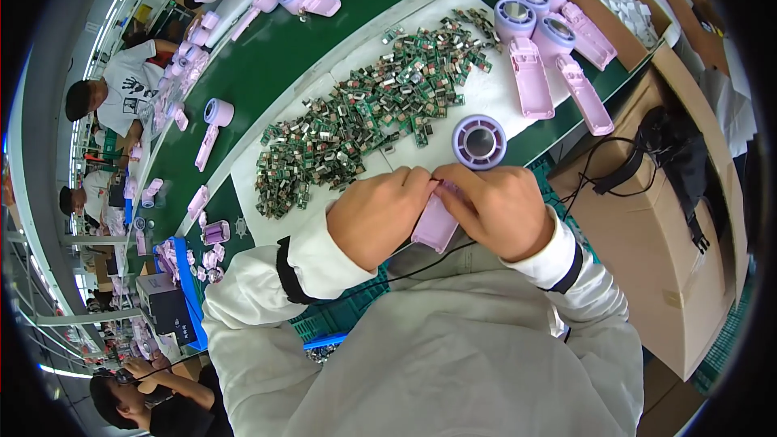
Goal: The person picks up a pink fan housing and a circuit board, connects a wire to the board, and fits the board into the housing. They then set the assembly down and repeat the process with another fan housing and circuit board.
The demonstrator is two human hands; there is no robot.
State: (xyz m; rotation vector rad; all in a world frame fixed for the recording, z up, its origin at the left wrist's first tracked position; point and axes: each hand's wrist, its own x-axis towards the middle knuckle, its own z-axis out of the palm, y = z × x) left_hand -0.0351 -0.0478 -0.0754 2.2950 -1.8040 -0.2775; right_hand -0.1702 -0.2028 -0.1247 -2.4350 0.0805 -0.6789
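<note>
Close to my body, a pink plastic housing shaped like a hair dryer (435, 226) lies between my hands, its round lavender-rimmed head (479, 142) pointing away from me. My left hand (380, 214) is closed, with its fingertips at the upper part of the open handle. From the other side my right hand (506, 206) grips the same handle, thumb bent over it. The fingertips of both hands meet there and hide whatever lies between them. Just beyond my hands, a large heap of small green circuit boards (364, 113) covers a white sheet (251, 182).
Several similar pink housings (530, 77) stand at the right, beside a carton of white pieces (615, 0). A big cardboard box (647, 235) with a black strap is to my right. The green conveyor belt (267, 57) carries more housings; co-workers (133, 81) sit across it.
</note>
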